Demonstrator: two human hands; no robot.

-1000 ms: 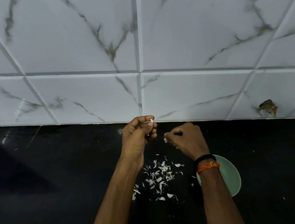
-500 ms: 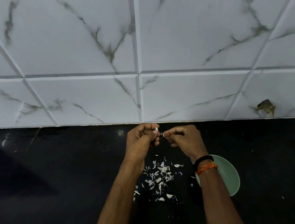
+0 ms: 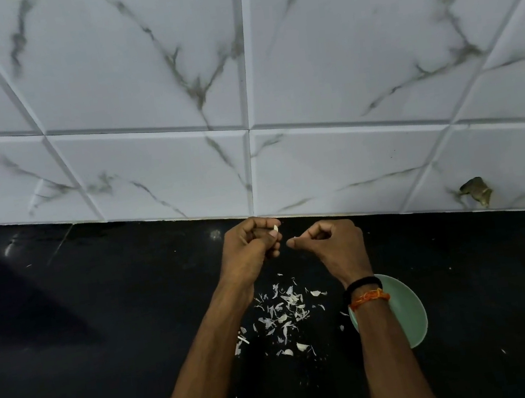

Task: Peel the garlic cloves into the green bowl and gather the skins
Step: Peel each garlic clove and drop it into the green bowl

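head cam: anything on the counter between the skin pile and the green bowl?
Mostly bare black counter in the head view; a few stray flakes lie between the garlic skins and the green bowl, whose near rim the right forearm hides.

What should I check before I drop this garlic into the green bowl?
1. Clove held: left hand pinches a garlic clove: ok.
2. Clove fully peeled: cannot tell, too small.
3. Right hand free of skin: a tiny white bit shows at its fingers: not ok.
4. Green bowl in reach: beside the right wrist, partly hidden by it: ok.
5. Skins gathered: scattered on the black counter: not ok.
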